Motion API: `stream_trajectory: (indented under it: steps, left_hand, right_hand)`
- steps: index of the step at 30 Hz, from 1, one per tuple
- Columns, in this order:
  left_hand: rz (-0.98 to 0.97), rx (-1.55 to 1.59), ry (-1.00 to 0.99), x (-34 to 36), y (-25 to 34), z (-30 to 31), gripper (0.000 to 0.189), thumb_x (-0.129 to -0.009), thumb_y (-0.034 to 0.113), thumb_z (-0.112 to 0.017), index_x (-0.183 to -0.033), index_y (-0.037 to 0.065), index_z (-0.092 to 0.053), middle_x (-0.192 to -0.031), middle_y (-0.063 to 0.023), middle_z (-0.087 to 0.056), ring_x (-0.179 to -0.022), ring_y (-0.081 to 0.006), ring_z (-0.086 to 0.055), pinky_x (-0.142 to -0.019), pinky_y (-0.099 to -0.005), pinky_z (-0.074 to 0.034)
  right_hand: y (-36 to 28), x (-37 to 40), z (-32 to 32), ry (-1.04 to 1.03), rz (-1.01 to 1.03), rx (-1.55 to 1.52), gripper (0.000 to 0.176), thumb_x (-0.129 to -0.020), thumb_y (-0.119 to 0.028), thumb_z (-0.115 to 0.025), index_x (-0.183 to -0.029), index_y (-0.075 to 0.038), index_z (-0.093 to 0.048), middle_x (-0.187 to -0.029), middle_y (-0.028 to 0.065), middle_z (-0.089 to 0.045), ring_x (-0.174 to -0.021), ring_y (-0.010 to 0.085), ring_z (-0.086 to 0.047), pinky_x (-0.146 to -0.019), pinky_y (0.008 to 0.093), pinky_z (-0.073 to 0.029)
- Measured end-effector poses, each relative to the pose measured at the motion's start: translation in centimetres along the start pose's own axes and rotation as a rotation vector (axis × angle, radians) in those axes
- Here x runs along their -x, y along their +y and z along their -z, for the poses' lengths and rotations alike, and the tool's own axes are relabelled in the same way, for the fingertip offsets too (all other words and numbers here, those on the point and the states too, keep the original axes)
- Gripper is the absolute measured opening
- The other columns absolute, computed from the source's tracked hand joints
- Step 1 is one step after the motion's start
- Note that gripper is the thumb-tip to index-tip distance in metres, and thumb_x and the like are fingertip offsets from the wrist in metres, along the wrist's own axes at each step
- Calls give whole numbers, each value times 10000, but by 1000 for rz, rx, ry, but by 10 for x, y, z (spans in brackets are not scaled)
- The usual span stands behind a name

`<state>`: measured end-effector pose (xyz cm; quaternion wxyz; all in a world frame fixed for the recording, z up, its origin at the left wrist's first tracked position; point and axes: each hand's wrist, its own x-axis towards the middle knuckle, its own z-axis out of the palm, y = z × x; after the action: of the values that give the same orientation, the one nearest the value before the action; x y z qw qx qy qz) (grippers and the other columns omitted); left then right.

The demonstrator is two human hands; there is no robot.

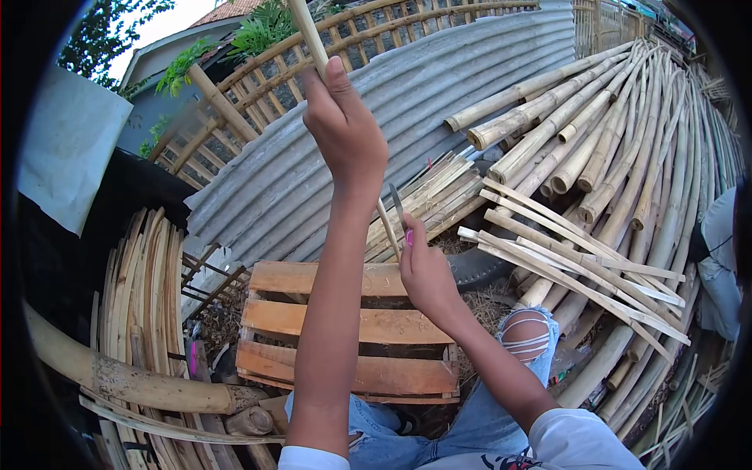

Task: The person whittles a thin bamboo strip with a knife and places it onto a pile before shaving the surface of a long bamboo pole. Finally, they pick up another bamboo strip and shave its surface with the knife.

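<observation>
Left hand (345, 129) raised high, grip clenched around the upper part of a slim bamboo strip (309, 33), which slants down behind the wrist. Its lower end is by the right hand (427, 274), whose grip is closed on a knife (397, 207) (pink showing at the handle), blade up, just beside the strip. Below: slatted wooden crate (301, 317), its near edge close to the jeans (501, 399). Open air between raised hand and corrugated sheet (462, 70). Right side tighter: loose split strips (583, 262) lie across stacked poles (619, 164), cut ends facing the work. Bundled strips (141, 290) left of crate; another person (717, 266) at far right edge
</observation>
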<state>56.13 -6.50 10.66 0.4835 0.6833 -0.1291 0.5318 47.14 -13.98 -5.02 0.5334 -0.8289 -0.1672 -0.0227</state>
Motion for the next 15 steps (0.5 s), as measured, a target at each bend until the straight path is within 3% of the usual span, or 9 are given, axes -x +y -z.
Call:
stream_trajectory:
  steps: [2, 3, 4, 6, 10, 12, 15]
  left_hand:
    - [-2, -14, -5, 1, 0, -4, 424, -987, 422, -331, -788, 59, -419, -597, 24, -339, -484, -51, -320, -417, -222, -256]
    - [-33, -57, 0, 2, 1, -7, 426, -988, 421, -331, -791, 54, -420, -597, 22, -344, -494, -57, -329, -427, -225, -268]
    - [-67, -103, 1, 3, 3, -8, 427, -988, 419, -330, -794, 50, -422, -598, 20, -349, -505, -63, -338, -436, -228, -279]
    - [-81, -96, 0, 3, 6, -13, 425, -988, 416, -332, -800, 47, -424, -597, 19, -348, -513, -66, -344, -444, -229, -287]
    - [-6, -18, -19, 9, 11, -12, 415, -986, 416, -341, -816, 48, -430, -610, 15, -348, -524, -63, -348, -451, -223, -299]
    - [3, -3, -27, 8, 10, -11, 411, -986, 416, -344, -814, 52, -427, -619, 15, -350, -524, -59, -343, -448, -222, -292]
    - [26, 2, -38, 10, 10, -9, 405, -985, 417, -348, -809, 59, -420, -631, 17, -349, -521, -51, -325, -445, -216, -276]
  right_hand:
    - [-16, 0, 5, 229, 100, 3, 376, -926, -113, -350, -1284, -2, -317, -580, 247, -543, -571, 437, -565, -542, 540, -421]
    - [-3, -2, -11, 58, 56, 145, 423, -892, -74, -382, -1301, 4, -304, -570, 241, -544, -552, 423, -566, -527, 533, -427]
    - [32, 5, -34, 55, 54, 144, 423, -892, -74, -382, -1301, 4, -304, -570, 241, -544, -552, 423, -566, -527, 533, -427]
    - [93, 12, -74, -146, -106, 299, 330, -925, -100, -385, -1240, -10, -339, -603, 267, -543, -549, 438, -545, -511, 523, -416]
    - [32, -2, -31, -19, -23, 255, 303, -936, -101, -371, -1222, -7, -341, -567, 264, -527, -534, 442, -537, -507, 525, -409]
    - [-7, -5, 4, 71, -19, -60, 357, -876, -77, -404, -1221, -4, -345, -609, 263, -561, -599, 457, -573, -561, 548, -432]
    - [19, 5, -28, 28, -47, -61, 321, -919, -99, -370, -1219, 3, -320, -584, 276, -530, -579, 466, -549, -539, 546, -401]
